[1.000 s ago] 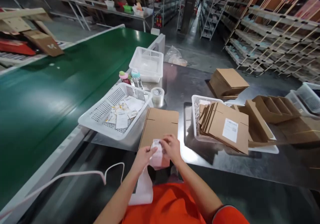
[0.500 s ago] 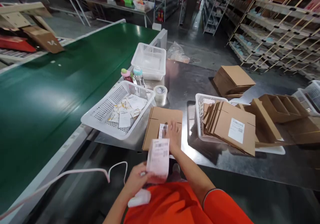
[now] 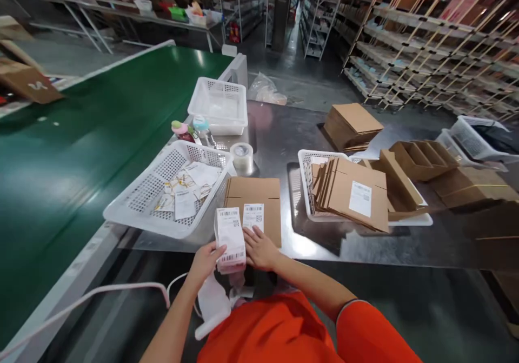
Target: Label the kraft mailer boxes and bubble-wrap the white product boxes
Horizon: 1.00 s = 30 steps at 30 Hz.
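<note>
A white label [image 3: 253, 214] is seen on the top sheet of the flat cardboard [image 3: 267, 190], which is set at the front edge of the tabletop [image 3: 279, 136], left of its middle. The label's lower part is covered by the right hand [image 3: 261, 250], whose fingers are stretched out and laid flat. A bundle of labels [image 3: 231, 236] is pinched at its left side between the thumb and fingers of the left hand [image 3: 208, 260], over the cardboard's front left corner. The step in hand is judged to be the smoothing down of the label; even pressure toward its lower edge seems called for, with the bundle kept clear.

Compared with half a second ago, the right hand is placed lower and more of the label is uncovered; the bundle is held farther forward, beside the label.

Near the tabletop's left edge, a basket [image 3: 111, 215] is filled partly with papers, and a tape roll [image 3: 242, 157] is placed just behind the cardboard.
</note>
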### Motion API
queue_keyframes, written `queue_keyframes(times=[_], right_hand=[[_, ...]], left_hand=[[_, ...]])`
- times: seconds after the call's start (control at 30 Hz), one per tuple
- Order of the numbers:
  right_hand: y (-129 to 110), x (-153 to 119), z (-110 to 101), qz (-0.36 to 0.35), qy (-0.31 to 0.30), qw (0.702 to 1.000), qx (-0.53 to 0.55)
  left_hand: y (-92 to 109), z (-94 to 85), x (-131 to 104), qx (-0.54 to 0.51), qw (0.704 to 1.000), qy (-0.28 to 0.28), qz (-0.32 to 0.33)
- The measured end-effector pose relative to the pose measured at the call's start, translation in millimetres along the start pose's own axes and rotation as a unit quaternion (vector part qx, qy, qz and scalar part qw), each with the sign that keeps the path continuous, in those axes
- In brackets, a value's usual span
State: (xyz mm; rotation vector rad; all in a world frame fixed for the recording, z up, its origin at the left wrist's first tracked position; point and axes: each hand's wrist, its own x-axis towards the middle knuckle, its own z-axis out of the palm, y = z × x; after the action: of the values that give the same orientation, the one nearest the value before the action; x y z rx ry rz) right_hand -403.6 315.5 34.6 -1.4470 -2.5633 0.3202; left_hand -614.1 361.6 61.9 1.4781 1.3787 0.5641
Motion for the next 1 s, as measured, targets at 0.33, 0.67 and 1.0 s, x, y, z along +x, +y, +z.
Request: queue_keyframes(times=[0.33, 0.67, 1.0], right_hand=[[0.6, -11.3, -21.3, 0.57, 0.146, 0.79, 0.172], [67.9, -121.8, -128.9, 0.433, 0.57, 0.656, 0.239], [131.5, -212.3, -182.9, 0.709, 0.367, 0.599, -0.063]], left_hand=[[13.1, 30.3, 4.3, 0.014, 0.999, 0.034, 0.039], [92.1, 44.4, -55.1, 0.012, 0.986, -0.045, 0.159], [90.3, 61.0, -61.7, 0.062, 0.978, -0.104, 0.169]])
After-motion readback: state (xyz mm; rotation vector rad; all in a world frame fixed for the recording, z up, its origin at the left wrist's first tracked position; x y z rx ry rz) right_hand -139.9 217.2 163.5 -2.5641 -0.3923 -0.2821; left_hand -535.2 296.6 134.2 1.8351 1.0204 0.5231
